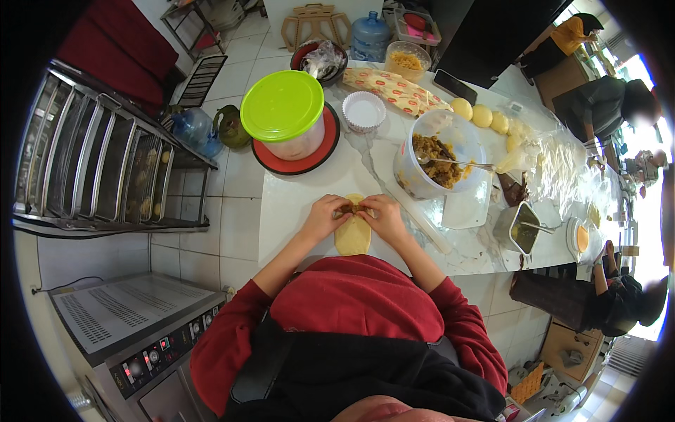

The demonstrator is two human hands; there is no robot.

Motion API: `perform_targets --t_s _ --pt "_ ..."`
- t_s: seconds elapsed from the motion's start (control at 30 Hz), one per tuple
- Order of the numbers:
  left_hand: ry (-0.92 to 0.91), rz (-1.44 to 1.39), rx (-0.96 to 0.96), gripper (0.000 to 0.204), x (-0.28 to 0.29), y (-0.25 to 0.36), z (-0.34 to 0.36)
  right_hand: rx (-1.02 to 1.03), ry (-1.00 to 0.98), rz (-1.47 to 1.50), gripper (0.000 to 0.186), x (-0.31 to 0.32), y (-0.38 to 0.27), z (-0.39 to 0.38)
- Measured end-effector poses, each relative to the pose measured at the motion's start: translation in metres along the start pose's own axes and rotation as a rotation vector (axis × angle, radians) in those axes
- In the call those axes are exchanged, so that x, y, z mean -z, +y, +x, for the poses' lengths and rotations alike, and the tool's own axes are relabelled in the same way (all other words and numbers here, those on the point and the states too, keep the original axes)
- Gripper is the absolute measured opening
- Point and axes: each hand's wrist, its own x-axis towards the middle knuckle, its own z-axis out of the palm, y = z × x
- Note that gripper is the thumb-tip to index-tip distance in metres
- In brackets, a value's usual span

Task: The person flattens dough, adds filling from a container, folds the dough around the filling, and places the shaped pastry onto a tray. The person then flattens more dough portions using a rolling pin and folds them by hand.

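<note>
My left hand (326,214) and my right hand (380,216) meet at the upper part of a flattened oval of pale dough (353,239) on the marble-look counter (295,197). Both have curled fingers pinching the dough around a strip of brown filling (351,209). To the right sits a clear tub (408,169) of brown filling (439,172) with a spoon in it, beside a long pale rod (429,228). Above my hands stand a lime-lidded container (281,105) on a red round mat (295,167) and white fluted paper cups (363,111).
Several dough balls (481,116), a phone (455,88), plastic sheeting (548,169) and a metal container (508,228) lie along the counter. A tray rack (98,155) and steel oven (133,316) stand left. Several co-workers (590,105), (605,295) work at the right.
</note>
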Motion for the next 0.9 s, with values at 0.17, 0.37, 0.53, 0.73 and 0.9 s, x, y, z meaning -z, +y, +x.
perform_targets --t_s 0.17,0.37,0.53,0.73,0.9 --pt "0.062 0.084 -0.046 0.024 -0.008 -0.004 -0.006 0.107 0.017 -0.115 0.015 -0.009 -0.002 -0.006" --pt "0.087 0.019 -0.04 0.023 -0.005 0.01 -0.001 -0.071 0.069 0.086 0.019 -0.007 -0.007 -0.008" --pt "0.088 0.072 -0.007 0.019 -0.011 0.004 -0.001 -0.274 0.096 0.259 0.021 -0.005 0.005 -0.011" --pt "0.092 0.005 -0.009 0.017 -0.014 -0.005 0.0 0.079 0.121 -0.159 0.017 0.0 0.011 -0.012" --pt "0.055 -0.197 0.184 0.019 -0.009 0.006 -0.001 0.058 0.119 -0.264 0.016 0.002 0.008 -0.012"
